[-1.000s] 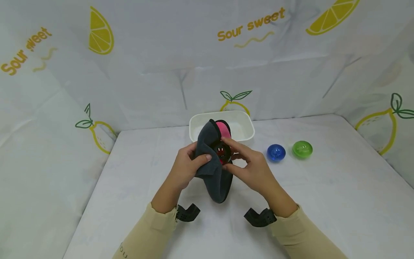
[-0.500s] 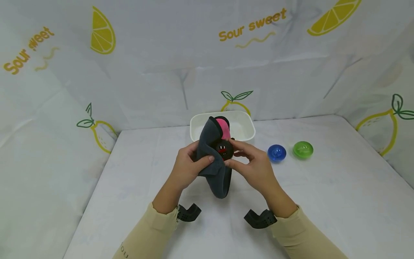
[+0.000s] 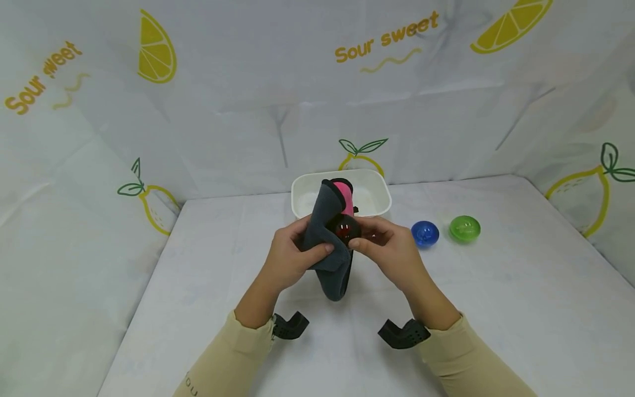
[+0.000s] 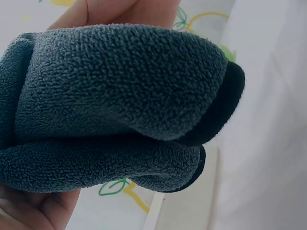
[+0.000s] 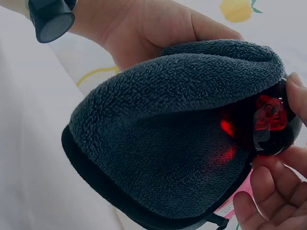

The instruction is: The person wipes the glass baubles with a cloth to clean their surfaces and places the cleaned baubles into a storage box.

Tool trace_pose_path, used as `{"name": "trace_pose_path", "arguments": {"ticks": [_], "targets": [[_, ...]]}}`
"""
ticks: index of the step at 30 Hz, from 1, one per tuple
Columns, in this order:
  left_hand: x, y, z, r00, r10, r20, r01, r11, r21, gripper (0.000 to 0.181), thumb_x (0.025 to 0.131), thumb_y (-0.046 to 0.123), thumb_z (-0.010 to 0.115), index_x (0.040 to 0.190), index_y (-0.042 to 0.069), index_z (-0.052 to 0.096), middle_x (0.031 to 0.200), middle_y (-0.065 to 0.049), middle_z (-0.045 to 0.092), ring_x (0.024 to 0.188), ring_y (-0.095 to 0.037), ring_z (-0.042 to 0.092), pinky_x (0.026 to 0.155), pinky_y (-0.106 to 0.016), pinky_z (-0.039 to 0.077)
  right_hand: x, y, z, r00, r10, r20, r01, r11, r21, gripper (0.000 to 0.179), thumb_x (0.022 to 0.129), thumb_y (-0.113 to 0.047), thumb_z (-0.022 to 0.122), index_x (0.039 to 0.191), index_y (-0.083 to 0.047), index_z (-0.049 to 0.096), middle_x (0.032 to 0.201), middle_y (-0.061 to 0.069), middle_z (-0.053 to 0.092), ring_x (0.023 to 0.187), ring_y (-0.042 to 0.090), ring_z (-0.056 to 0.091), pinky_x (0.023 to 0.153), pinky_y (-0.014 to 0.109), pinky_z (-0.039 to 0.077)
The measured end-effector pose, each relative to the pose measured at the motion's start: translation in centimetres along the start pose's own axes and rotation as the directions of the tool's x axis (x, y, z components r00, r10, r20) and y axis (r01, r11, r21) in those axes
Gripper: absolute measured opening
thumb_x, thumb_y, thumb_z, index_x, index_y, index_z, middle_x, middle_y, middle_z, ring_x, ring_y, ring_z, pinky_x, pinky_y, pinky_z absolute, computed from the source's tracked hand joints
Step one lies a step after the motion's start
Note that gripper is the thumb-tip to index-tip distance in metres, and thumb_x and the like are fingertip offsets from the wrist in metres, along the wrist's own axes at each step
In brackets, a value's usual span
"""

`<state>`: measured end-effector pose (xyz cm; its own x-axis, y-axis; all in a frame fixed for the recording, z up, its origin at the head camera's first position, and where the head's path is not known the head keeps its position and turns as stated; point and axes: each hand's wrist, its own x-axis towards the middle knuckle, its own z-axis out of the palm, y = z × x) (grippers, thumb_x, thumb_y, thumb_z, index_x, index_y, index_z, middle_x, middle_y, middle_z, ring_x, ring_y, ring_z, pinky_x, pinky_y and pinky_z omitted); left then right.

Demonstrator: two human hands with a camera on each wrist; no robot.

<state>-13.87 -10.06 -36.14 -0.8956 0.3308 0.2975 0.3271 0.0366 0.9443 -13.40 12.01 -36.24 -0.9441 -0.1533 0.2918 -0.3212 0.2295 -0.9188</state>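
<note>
My left hand (image 3: 292,253) grips a folded dark grey towelling cloth (image 3: 324,220) with black edging and a pink patch. A dark red glass ball (image 5: 271,122) lies against the cloth's fold, and my right hand (image 3: 389,248) pinches it between thumb and fingers. In the right wrist view, a red flower-like shape shows inside the ball, and red light falls on the fabric. The left wrist view is mostly filled by the cloth (image 4: 120,81), which hides the ball there. Both hands are raised over the white-covered table, in front of a white tray (image 3: 379,207).
To the right of my right hand sit a blue glass piece (image 3: 424,234) and a green glass piece (image 3: 464,228), side by side on the table (image 3: 521,286). Behind the table hangs a white sheet (image 3: 238,143) printed with lemons. A black camera mount is on each wrist.
The cloth's hanging end has lifted slightly. The ball has shifted a little to the right, and my right thumb has moved over onto its front. The tray and the other glass pieces stay put.
</note>
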Motion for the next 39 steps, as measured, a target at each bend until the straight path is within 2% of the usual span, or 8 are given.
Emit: {"name": "trace_pose_path", "arguments": {"ticks": [3, 8, 15, 21, 23, 30, 34, 39], "targets": [[-0.1, 0.0, 0.1, 1.0, 0.003, 0.0, -0.003, 1.0, 0.006, 0.05, 0.085, 0.008, 0.073, 0.133, 0.01, 0.06, 0.116, -0.013, 0.07, 0.094, -0.021, 0.069, 0.083, -0.035, 0.058, 0.0, -0.1, 0.0, 0.996, 0.087, 0.017, -0.088, 0.994, 0.058, 0.038, 0.088, -0.02, 0.076, 0.121, -0.005, 0.068, 0.108, 0.013, 0.069, 0.091, 0.017, 0.067, 0.081, 0.025, 0.057], [-0.1, -0.1, 0.2, 1.0, -0.013, 0.017, 0.013, 1.0, 0.008, 0.05, 0.085, 0.009, 0.074, 0.133, 0.012, 0.06, 0.114, -0.012, 0.07, 0.093, -0.021, 0.069, 0.082, -0.035, 0.058, 0.1, 0.0, 0.1, 0.991, 0.135, 0.021, -0.137, 0.983, 0.126, 0.031, 0.093, -0.018, 0.07, 0.114, 0.003, 0.067, 0.101, 0.007, 0.071, 0.086, 0.015, 0.068, 0.083, 0.026, 0.056], [-0.1, 0.0, 0.4, 0.999, -0.035, 0.029, 0.035, 0.999, 0.019, 0.05, 0.084, 0.011, 0.075, 0.133, 0.012, 0.06, 0.111, -0.012, 0.07, 0.091, -0.021, 0.069, 0.08, -0.034, 0.058, 0.2, -0.1, 0.5, 0.982, 0.19, -0.015, -0.188, 0.977, 0.105, 0.031, 0.096, -0.026, 0.064, 0.098, 0.006, 0.067, 0.077, 0.0, 0.067, 0.07, 0.018, 0.063, 0.078, 0.032, 0.052], [-0.1, -0.1, 0.3, 0.999, -0.021, 0.038, 0.02, 0.999, 0.029, 0.051, 0.084, 0.011, 0.076, 0.133, 0.012, 0.06, 0.11, -0.012, 0.071, 0.09, -0.02, 0.07, 0.079, -0.034, 0.059, 0.2, 0.0, 0.7, 0.972, 0.234, 0.005, -0.234, 0.97, 0.071, 0.042, 0.1, -0.034, 0.056, 0.099, 0.006, 0.068, 0.072, 0.004, 0.068, 0.064, 0.02, 0.062, 0.074, 0.034, 0.05], [-0.1, -0.1, 0.2, 0.999, -0.024, 0.046, 0.022, 0.999, 0.031, 0.051, 0.085, 0.012, 0.075, 0.133, 0.012, 0.06, 0.11, -0.011, 0.071, 0.091, -0.02, 0.07, 0.08, -0.034, 0.059, 0.3, 0.0, 0.8, 0.967, 0.256, 0.017, -0.256, 0.963, 0.08, 0.046, 0.102, -0.036, 0.053, 0.098, 0.007, 0.068, 0.068, 0.005, 0.066, 0.063, 0.022, 0.062, 0.07, 0.034, 0.051], [-0.2, 0.0, 0.5, 0.995, -0.017, 0.103, 0.015, 1.0, 0.02, 0.051, 0.083, 0.009, 0.075, 0.132, 0.008, 0.06, 0.111, -0.013, 0.07, 0.091, -0.02, 0.07, 0.08, -0.036, 0.059, 0.2, 0.2, 1.1, 0.946, 0.318, 0.057, -0.322, 0.924, 0.206, 0.057, 0.104, -0.046, 0.041, 0.069, -0.005, 0.061, 0.058, 0.005, 0.057, 0.049, 0.017, 0.051, 0.046, 0.026, 0.042], [-0.1, -0.1, 0.7, 0.994, -0.035, 0.105, 0.033, 0.999, 0.023, 0.051, 0.084, 0.012, 0.075, 0.133, 0.01, 0.06, 0.112, -0.012, 0.07, 0.092, -0.02, 0.07, 0.08, -0.035, 0.059, 0.2, 0.2, 1.2, 0.933, 0.355, 0.065, -0.36, 0.905, 0.227, 0.063, 0.103, -0.052, 0.039, 0.082, 0.001, 0.064, 0.061, 0.007, 0.058, 0.048, 0.017, 0.051, 0.042, 0.025, 0.042], [0.2, -0.5, 0.8, 0.995, -0.088, 0.047, 0.086, 0.995, 0.051, 0.051, 0.086, 0.019, 0.075, 0.134, 0.014, 0.059, 0.112, -0.009, 0.071, 0.092, -0.019, 0.071, 0.08, -0.034, 0.059, 0.3, 0.3, 1.4, 0.916, 0.389, 0.096, -0.4, 0.891, 0.216, 0.072, 0.101, -0.06, 0.035, 0.105, 0.006, 0.064, 0.072, 0.007, 0.063, 0.054, 0.019, 0.057, 0.051, 0.029, 0.052]]}}
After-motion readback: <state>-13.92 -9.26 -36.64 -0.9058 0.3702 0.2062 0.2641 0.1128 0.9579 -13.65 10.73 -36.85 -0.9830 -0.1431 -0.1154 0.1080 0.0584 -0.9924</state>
